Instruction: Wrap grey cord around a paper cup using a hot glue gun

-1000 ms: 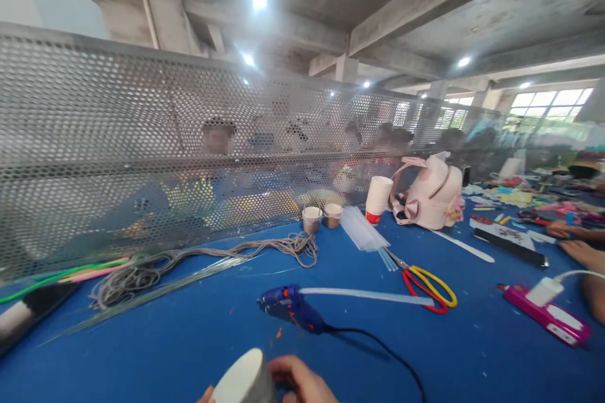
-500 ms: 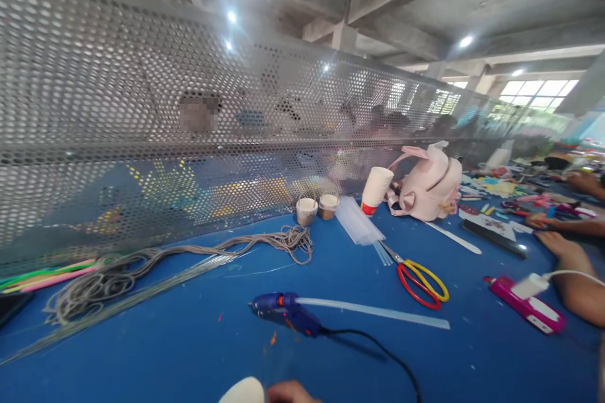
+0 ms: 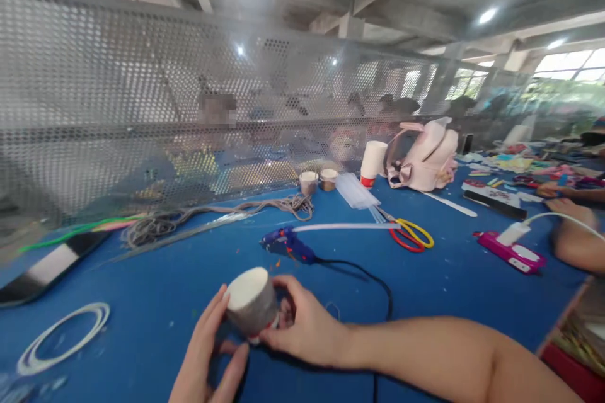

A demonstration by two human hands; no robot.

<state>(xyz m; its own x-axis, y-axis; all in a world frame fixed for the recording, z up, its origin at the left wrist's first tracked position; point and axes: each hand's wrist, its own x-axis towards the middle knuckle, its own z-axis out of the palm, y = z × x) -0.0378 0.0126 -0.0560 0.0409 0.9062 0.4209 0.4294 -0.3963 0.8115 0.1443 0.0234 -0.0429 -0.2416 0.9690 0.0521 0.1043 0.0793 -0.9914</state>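
A small paper cup wrapped in grey cord [image 3: 252, 300] lies on its side just above the blue table [image 3: 142, 302], its white bottom facing me. My right hand [image 3: 302, 326] grips it from the right, fingers curled round its rim end. My left hand [image 3: 208, 356] cups it from the left with thumb and fingers against its side. A blue hot glue gun [image 3: 286, 244] with a clear glue stick lies on the table just beyond the cup, its black cable running toward my right arm.
Grey cord [image 3: 189, 219] trails along a perforated metal screen [image 3: 142, 113]. Red-and-yellow scissors [image 3: 411, 234], glue sticks [image 3: 357, 191], stacked paper cups [image 3: 372, 162], a pink backpack [image 3: 425, 156] and a pink power strip [image 3: 510, 253] lie to the right. White rings [image 3: 61, 337] sit front left. Another person's arm [image 3: 574, 245] rests far right.
The view has tilted down, so both my hands and the cord-wrapped cup now show fully; before, only the cup's top and fingertips showed at the bottom edge.
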